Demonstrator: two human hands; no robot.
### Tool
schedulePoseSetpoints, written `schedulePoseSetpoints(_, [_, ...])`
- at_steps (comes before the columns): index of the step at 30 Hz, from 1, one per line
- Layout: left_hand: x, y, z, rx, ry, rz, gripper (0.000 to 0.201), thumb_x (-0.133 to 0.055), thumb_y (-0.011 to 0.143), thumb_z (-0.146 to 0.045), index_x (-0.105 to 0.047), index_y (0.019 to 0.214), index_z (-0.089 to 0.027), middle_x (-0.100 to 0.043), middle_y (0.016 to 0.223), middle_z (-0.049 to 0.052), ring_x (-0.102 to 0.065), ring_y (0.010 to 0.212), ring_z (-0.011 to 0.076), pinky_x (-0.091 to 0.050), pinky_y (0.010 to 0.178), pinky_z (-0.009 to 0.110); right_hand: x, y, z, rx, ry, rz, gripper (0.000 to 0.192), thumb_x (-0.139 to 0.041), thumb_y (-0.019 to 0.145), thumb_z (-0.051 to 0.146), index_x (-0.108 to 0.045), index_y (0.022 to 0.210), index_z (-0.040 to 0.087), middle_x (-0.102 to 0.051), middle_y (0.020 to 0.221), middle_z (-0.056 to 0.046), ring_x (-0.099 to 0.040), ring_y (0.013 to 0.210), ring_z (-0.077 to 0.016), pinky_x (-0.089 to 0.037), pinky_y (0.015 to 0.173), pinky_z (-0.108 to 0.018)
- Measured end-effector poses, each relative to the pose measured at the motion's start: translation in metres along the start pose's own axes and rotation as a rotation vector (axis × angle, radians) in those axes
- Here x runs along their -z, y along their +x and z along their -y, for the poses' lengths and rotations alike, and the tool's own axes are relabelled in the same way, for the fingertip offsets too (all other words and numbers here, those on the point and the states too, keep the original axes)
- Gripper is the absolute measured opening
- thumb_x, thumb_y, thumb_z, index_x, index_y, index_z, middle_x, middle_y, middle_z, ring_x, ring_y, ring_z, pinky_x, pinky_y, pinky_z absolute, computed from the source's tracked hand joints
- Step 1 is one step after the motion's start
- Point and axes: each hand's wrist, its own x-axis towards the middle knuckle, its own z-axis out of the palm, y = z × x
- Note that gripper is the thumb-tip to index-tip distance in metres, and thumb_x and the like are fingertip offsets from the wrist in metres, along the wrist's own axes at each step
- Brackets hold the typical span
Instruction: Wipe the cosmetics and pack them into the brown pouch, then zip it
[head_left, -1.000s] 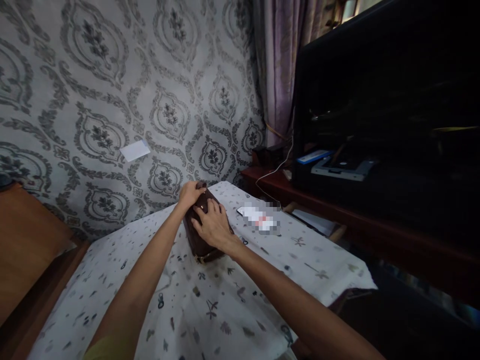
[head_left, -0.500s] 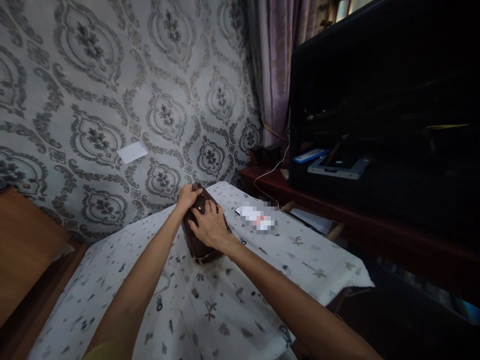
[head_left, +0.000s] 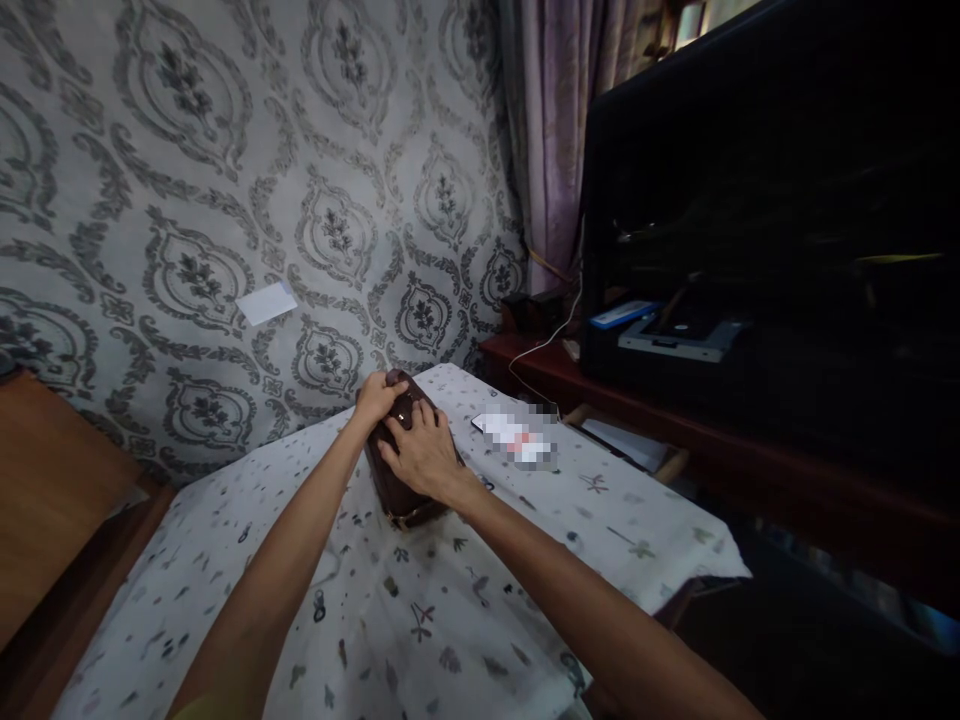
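Head view. A dark brown leather bag (head_left: 401, 470) lies on the table's patterned white cloth (head_left: 450, 620), toward the far end near the damask-papered wall (head_left: 225, 200). Both hands are on it. The left hand (head_left: 379, 395) is curled over the bag's far top end, fingers closed about that end. The right hand (head_left: 424, 455) lies spread across the upper face, fingers pointing toward the left hand and pressing on the leather; whether it pinches anything small, such as a zip pull or clasp, cannot be told at this size.

Change noted: against the pictures from a second and half a second ago, hardly any. The bag has kept its spot on the cloth, both hands have kept their hold, and the small shifts come from the head camera. In my judgement the work at the bag's top is in mid-step, with nothing opened or lifted so far.

Just to the right of the bag lies a blurred-out flat item (head_left: 517, 440). Beyond it stands a dark television (head_left: 772, 250) on a reddish-brown unit (head_left: 675, 420).
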Motion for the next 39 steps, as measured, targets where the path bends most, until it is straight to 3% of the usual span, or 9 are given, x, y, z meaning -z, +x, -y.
schedulePoseSetpoints(4, [0.001,-0.005,-0.003,0.023,-0.066,0.026,0.021,-0.065,0.067,-0.037,-0.057,0.06,-0.019,-0.052,0.054,-0.004,-0.045,0.053,0.0124,-0.035,0.055,0.026,0.006,0.002,-0.001,0.014,-0.009,0.035,0.049,-0.042,0.098,0.05,-0.057,0.136,0.022,-0.05,0.146,-0.021,-0.037,0.139,-0.0369,-0.024,0.108,-0.052])
schedulePoseSetpoints(10, [0.002,-0.009,-0.006,0.047,-0.137,0.039,0.023,-0.066,0.067,-0.039,-0.058,0.062,-0.018,-0.056,0.057,-0.003,-0.049,0.055,0.013,-0.038,0.058,0.026,0.013,0.007,-0.005,0.039,-0.059,0.036,0.049,-0.044,0.096,0.055,-0.062,0.13,0.025,-0.061,0.128,-0.019,-0.049,0.122,-0.0342,-0.034,0.1,-0.048])
schedulePoseSetpoints(19, [0.001,-0.003,-0.002,0.053,-0.141,-0.007,0.023,-0.065,0.071,-0.037,-0.06,0.063,-0.017,-0.06,0.058,-0.001,-0.052,0.058,0.0144,-0.039,0.058,0.026,-0.001,-0.006,0.0,0.011,-0.013,0.023,0.053,-0.041,0.1,0.046,-0.047,0.148,0.022,-0.036,0.159,-0.016,-0.029,0.146,-0.037,-0.02,0.114,-0.054])
schedulePoseSetpoints(27, [0.0,-0.004,-0.001,0.031,-0.131,0.004,0.021,-0.065,0.071,-0.034,-0.061,0.061,-0.017,-0.059,0.057,-0.002,-0.05,0.056,0.0132,-0.039,0.059,0.026,0.001,-0.006,0.002,0.023,-0.004,0.0,0.051,-0.043,0.098,0.045,-0.052,0.142,0.02,-0.048,0.15,-0.018,-0.038,0.139,-0.036,-0.025,0.112,-0.055])
schedulePoseSetpoints(35, [0.001,-0.012,-0.006,-0.02,-0.068,0.064,0.023,-0.062,0.074,-0.036,-0.059,0.062,-0.017,-0.058,0.057,-0.001,-0.048,0.054,0.0128,-0.037,0.056,0.026,-0.004,-0.007,-0.001,0.044,-0.02,-0.039,0.052,-0.042,0.099,0.045,-0.05,0.144,0.02,-0.046,0.151,-0.018,-0.036,0.141,-0.036,-0.023,0.113,-0.055])
schedulePoseSetpoints(39, [0.014,-0.017,-0.01,-0.083,0.009,0.111,0.021,-0.064,0.072,-0.038,-0.062,0.067,-0.017,-0.057,0.059,-0.002,-0.048,0.057,0.0131,-0.036,0.056,0.026,-0.006,-0.007,-0.002,0.04,-0.014,-0.035,0.052,-0.041,0.1,0.045,-0.049,0.145,0.02,-0.044,0.153,-0.017,-0.034,0.142,-0.0347,-0.022,0.113,-0.054])
